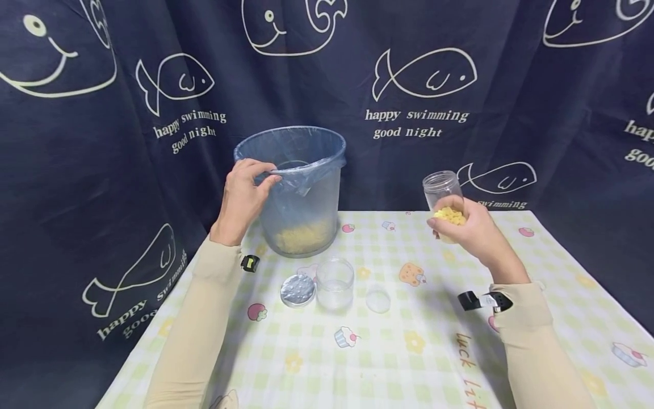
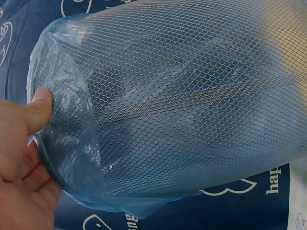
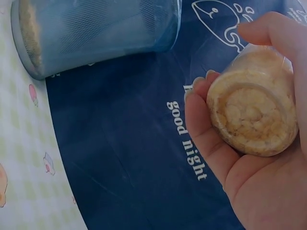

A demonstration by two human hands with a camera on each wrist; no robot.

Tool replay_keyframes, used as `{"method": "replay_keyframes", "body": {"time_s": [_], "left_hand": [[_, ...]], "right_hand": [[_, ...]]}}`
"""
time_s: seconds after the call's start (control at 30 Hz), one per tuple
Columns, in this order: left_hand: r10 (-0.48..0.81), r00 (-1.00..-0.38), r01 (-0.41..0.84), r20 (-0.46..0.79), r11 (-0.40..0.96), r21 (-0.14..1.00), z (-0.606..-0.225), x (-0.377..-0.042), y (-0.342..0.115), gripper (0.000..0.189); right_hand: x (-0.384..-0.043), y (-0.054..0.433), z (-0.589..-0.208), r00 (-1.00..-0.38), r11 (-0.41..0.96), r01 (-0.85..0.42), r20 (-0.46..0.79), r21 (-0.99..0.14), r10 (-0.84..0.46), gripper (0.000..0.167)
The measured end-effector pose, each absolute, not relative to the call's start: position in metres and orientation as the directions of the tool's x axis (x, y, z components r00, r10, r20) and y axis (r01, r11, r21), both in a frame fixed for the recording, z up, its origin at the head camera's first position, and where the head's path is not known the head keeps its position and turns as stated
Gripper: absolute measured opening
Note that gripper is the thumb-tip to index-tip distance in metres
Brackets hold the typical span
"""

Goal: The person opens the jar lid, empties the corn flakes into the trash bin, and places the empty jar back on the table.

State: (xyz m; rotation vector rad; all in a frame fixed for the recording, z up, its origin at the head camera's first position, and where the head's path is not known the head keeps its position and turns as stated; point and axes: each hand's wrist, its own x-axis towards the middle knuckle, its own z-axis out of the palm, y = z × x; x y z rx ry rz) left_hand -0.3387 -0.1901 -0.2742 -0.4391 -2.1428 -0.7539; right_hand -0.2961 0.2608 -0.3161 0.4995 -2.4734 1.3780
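At the back left of the table stands a mesh waste bin [image 1: 311, 199] lined with a thin blue bag [image 2: 67, 115], with something yellowish showing through its lower wall. My left hand [image 1: 245, 190] pinches the lined rim at its near left, thumb outside and fingers inside. My right hand [image 1: 475, 227] grips a clear plastic jar [image 1: 440, 184] well to the right of the bin, above the table. Small yellow pieces [image 1: 449, 216] fill the jar's lower part, and its threaded mouth is uncovered. In the right wrist view, the jar's base [image 3: 254, 117] faces the camera.
In front of the bin stand a second clear jar [image 1: 334, 287], a silver lid [image 1: 298, 291] to its left and a clear round disc [image 1: 378, 300] to its right. A checked cloth [image 1: 388, 363] covers the table; a dark blue curtain [image 1: 327, 85] hangs behind.
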Motion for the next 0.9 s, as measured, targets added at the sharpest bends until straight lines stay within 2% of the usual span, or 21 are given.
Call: {"method": "replay_keyframes", "body": {"time_s": [0.33,0.67,0.9], "left_hand": [[0.048,-0.616,0.541,0.786,0.751,0.378,-0.275,-0.339,-0.190,0.021],[0.048,-0.608,0.562,0.792,0.731,0.387,-0.280,-0.342,-0.189,0.021],[0.038,-0.608,0.551,0.793,0.740,0.386,-0.277,-0.342,-0.189,0.020]], "right_hand": [[-0.310,0.236,-0.291,-0.914,0.560,-0.391,0.379,-0.731,-0.144,0.031],[-0.336,0.210,-0.262,-0.898,0.613,-0.414,0.410,-0.672,-0.157,0.034],[-0.353,0.195,-0.236,-0.875,0.696,-0.432,0.454,-0.573,-0.169,0.035]]}}
